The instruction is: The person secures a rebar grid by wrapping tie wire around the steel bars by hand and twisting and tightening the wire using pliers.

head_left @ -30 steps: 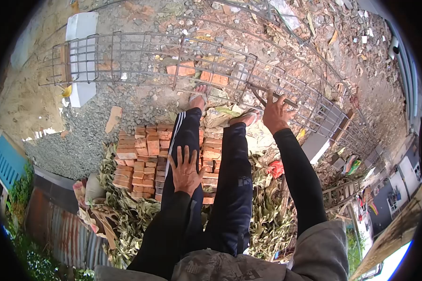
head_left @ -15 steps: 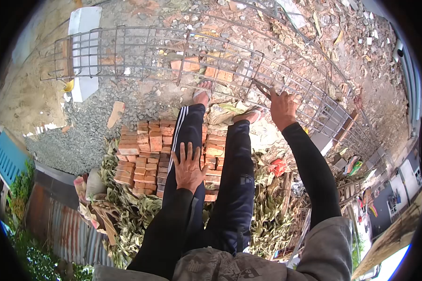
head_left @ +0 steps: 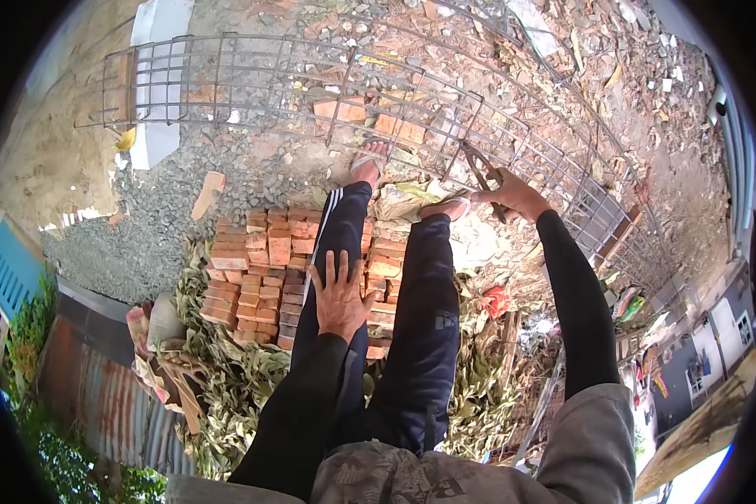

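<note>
My left hand [head_left: 341,298] lies flat on my left thigh, fingers spread and holding nothing. Out in front, my right hand [head_left: 519,197] is closed on a pair of pincers [head_left: 477,168], whose handles stand apart. The head of the pincers is up at the near lower side of a long rebar cage [head_left: 341,97], made of thin bars with square stirrups, which stretches across the view. Both feet, in sandals, are close to the near side of the cage.
A stack of red bricks [head_left: 244,294] sits beneath my legs, with dry leaves [head_left: 252,378] around it. Gravel [head_left: 101,260] spreads to the left beside a white board [head_left: 155,143] under the cage. Loose bricks [head_left: 340,110] lie under the cage, and rubble covers the ground beyond.
My right hand has shifted slightly right and down and turned, and the pincers' handles now show spread apart. My left hand stays on the thigh. The view has tilted slightly.
</note>
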A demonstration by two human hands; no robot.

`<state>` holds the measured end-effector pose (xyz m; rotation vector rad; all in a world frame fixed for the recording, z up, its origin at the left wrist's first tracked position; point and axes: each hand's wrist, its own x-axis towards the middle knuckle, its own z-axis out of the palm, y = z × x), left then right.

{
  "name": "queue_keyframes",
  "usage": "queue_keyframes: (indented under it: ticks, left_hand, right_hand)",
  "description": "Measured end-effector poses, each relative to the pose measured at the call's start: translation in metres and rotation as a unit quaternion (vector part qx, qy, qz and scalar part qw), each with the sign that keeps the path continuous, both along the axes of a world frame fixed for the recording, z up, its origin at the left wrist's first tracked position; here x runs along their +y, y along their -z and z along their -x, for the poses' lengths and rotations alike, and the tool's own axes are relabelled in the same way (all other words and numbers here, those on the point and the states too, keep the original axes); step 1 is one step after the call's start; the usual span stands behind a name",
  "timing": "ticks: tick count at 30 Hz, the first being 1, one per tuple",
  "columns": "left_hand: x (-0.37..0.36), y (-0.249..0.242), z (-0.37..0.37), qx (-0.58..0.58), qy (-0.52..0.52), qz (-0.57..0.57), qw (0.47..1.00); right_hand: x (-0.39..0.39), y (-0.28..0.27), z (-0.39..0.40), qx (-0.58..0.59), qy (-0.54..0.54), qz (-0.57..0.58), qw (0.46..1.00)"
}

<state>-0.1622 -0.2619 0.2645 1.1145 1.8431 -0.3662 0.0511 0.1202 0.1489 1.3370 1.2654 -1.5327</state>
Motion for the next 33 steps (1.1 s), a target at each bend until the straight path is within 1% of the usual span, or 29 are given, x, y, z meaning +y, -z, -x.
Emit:
queue_keyframes:
  ticks: [1,2,3,4,6,7,10,11,12,13,14,16,17,18,19,20,21,22,23,26,27,30,32,33]
  left_hand:
    - [-0.001,0.0,-0.001,0.0,0.004,0.004,1.0]
    - [-0.003,0.001,-0.002,0.0,0.008,0.007,1.0]
    - [-0.003,0.002,-0.002,0.001,0.011,0.008,1.0]
    - [-0.003,0.002,-0.002,0.002,0.014,0.01,1.0]
    - [-0.002,0.002,-0.002,0.005,0.019,0.014,1.0]
    - [-0.002,0.001,-0.002,0.003,0.015,0.014,1.0]
    - [-0.002,0.003,-0.002,0.004,0.002,0.007,1.0]
    - [-0.004,0.004,-0.003,0.005,-0.002,0.003,1.0]
    - [-0.006,0.003,-0.004,0.006,-0.006,-0.002,1.0]
    - [-0.004,0.002,-0.005,0.0,-0.004,0.0,1.0]
    - [-0.002,0.0,-0.005,-0.004,-0.001,0.002,1.0]
    - [0.0,-0.002,-0.004,-0.009,-0.002,0.006,1.0]
    - [-0.001,-0.001,-0.005,-0.002,-0.004,-0.003,1.0]
    - [-0.003,-0.002,-0.007,-0.003,-0.002,0.004,1.0]
    - [0.0,-0.004,-0.005,-0.008,0.003,0.015,1.0]
    - [-0.005,0.0,-0.007,0.003,0.024,0.018,1.0]
    - [-0.008,0.003,-0.009,0.004,0.024,0.02,1.0]
    - [-0.015,0.006,-0.013,0.011,0.02,-0.001,1.0]
    - [-0.012,0.004,-0.012,0.012,0.025,0.012,1.0]
    - [-0.004,-0.002,-0.009,0.012,0.036,0.031,0.999]
    - [-0.005,-0.002,-0.011,0.013,0.033,0.026,0.999]
    - [-0.006,0.0,-0.012,0.01,0.029,0.024,0.999]
    - [-0.008,0.0,-0.012,0.011,0.014,0.01,1.0]
    - [-0.01,0.003,-0.012,0.014,-0.002,-0.007,1.0]
  right_hand:
    - [-0.003,-0.003,0.006,-0.001,-0.126,-0.099,0.987]
    - [-0.006,-0.006,0.012,0.0,-0.249,-0.196,0.948]
    - [-0.009,-0.025,0.031,-0.018,-0.334,-0.262,0.905]
    - [-0.013,-0.022,0.027,-0.044,-0.39,-0.318,0.863]
    - [-0.025,-0.016,0.023,-0.092,-0.491,-0.42,0.757]
    - [-0.022,-0.025,0.02,-0.031,-0.544,-0.489,0.682]
    - [-0.017,-0.021,0.022,-0.058,-0.505,-0.366,0.78]
    - [-0.007,-0.014,0.015,-0.033,-0.454,-0.331,0.826]
    - [-0.001,-0.009,0.004,-0.065,-0.259,-0.181,0.947]
    - [0.004,-0.001,-0.007,-0.092,-0.043,-0.019,0.995]
    - [0.008,0.007,-0.016,-0.109,0.176,0.145,0.968]
    - [-0.008,0.003,-0.034,-0.112,0.294,0.16,0.935]
    - [-0.012,0.006,-0.034,-0.093,0.271,0.14,0.948]
    - [-0.013,0.007,-0.032,-0.061,0.173,0.064,0.981]
    - [-0.013,0.014,-0.036,-0.012,-0.023,-0.092,0.995]
    - [-0.017,0.031,-0.053,0.055,-0.211,-0.297,0.93]
    - [-0.005,-0.018,0.011,-0.061,-0.295,-0.243,0.922]
    - [-0.011,-0.013,0.005,-0.046,-0.389,-0.341,0.854]
    - [-0.008,-0.03,0.019,-0.022,-0.473,-0.362,0.803]
    - [0.002,0.004,-0.004,-0.016,-0.589,-0.447,0.673]
    - [0.003,0.0,-0.005,0.02,-0.616,-0.47,0.631]
    - [0.001,0.023,-0.023,-0.002,-0.554,-0.425,0.716]
    - [-0.003,0.028,-0.028,-0.019,-0.42,-0.318,0.85]
    - [-0.007,0.019,-0.023,-0.025,-0.257,-0.196,0.946]
